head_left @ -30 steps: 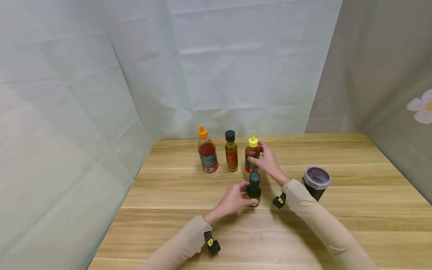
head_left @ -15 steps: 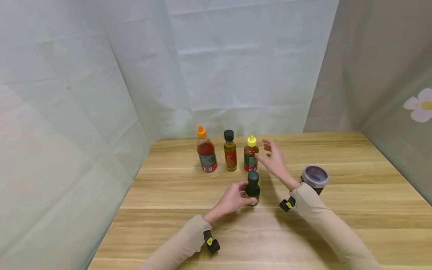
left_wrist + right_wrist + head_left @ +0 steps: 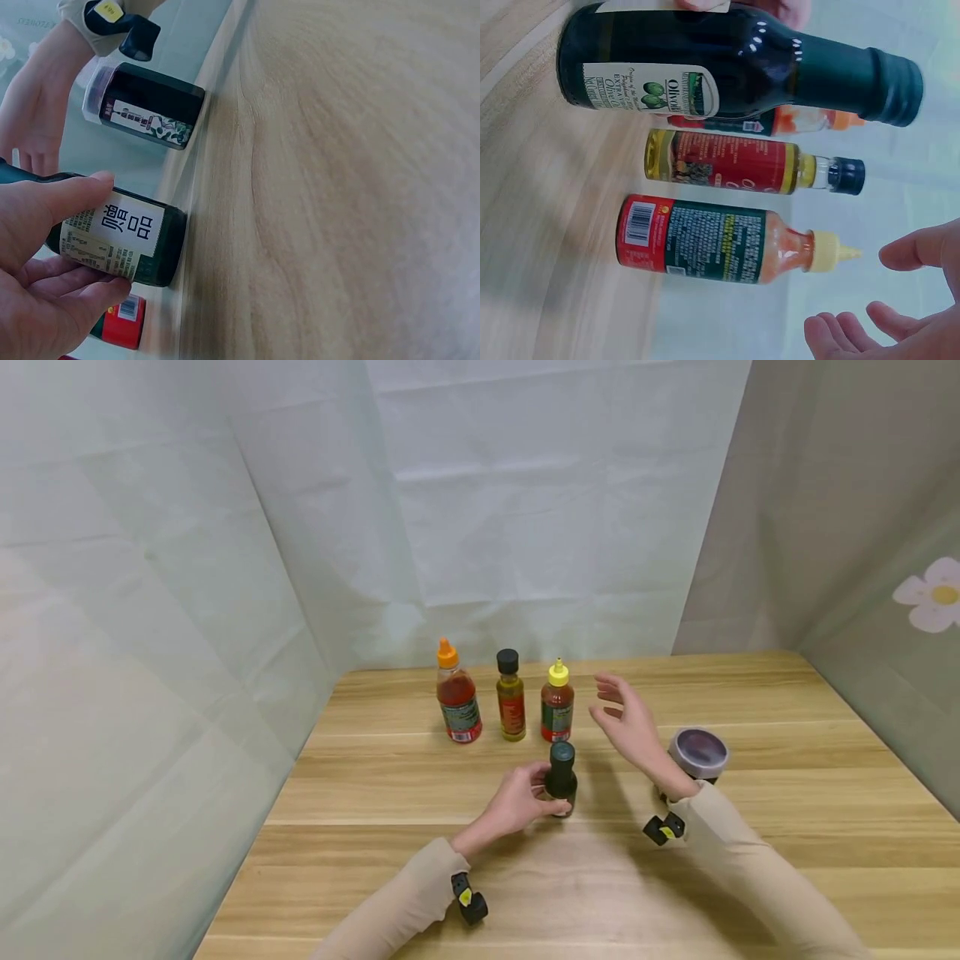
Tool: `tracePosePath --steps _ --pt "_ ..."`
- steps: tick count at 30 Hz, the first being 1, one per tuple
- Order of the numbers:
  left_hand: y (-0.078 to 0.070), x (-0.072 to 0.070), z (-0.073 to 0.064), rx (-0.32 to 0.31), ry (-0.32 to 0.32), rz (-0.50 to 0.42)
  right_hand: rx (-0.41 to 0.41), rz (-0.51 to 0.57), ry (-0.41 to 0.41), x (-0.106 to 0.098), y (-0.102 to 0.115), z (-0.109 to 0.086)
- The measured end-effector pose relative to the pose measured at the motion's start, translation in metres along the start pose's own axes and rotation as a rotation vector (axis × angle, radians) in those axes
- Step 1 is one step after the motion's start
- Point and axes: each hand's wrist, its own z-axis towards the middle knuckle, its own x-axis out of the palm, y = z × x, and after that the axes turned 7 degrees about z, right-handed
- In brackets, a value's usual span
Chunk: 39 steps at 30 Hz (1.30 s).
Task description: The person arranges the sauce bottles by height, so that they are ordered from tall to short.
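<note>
My left hand (image 3: pixel 513 806) holds a dark green olive oil bottle (image 3: pixel 682 45) by its body, thumb on one side and fingers on the other. The bottle stands upright on the table; its olive label shows in the right wrist view. My right hand (image 3: pixel 633 727) is off the table, fingers loosely bent around nothing. Left of it, and apart from it, stands a red sauce squeeze bottle (image 3: pixel 557 708) with a yellow nozzle cap. In the left wrist view a white label with printed characters faces the camera on the olive oil bottle.
Left of the yellow-capped bottle stand a slim black-capped oil bottle (image 3: pixel 512 706) and a larger orange-capped red sauce bottle (image 3: pixel 459 706), roughly in a row. A dark jar (image 3: pixel 699 753) with a pale rim is beside my right forearm. Cloth (image 3: pixel 555 527) hangs behind the wooden table (image 3: pixel 787 852).
My right hand has let go of the yellow-capped sauce bottle and moved right, away from it. The bottle stays standing. My left hand keeps its hold on the olive oil bottle.
</note>
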Motion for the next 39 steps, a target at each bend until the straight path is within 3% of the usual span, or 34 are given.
tracePosePath --steps 12,21,29,34,39 --pt "0.002 0.0 0.001 -0.017 0.006 -0.017 -0.053 -0.085 0.013 -0.028 0.004 -0.02" --pt "0.003 0.0 0.001 -0.013 0.005 -0.012 -0.042 -0.126 0.117 -0.061 0.015 -0.027" --pt "0.002 0.0 0.001 -0.026 0.01 -0.01 -0.09 -0.104 0.173 -0.097 0.004 -0.03" --pt "0.002 -0.001 0.002 -0.027 0.016 -0.016 -0.087 -0.182 0.217 -0.114 -0.005 -0.035" --pt "0.001 0.0 0.001 -0.009 0.017 -0.019 -0.104 -0.349 0.242 -0.128 -0.011 -0.04"
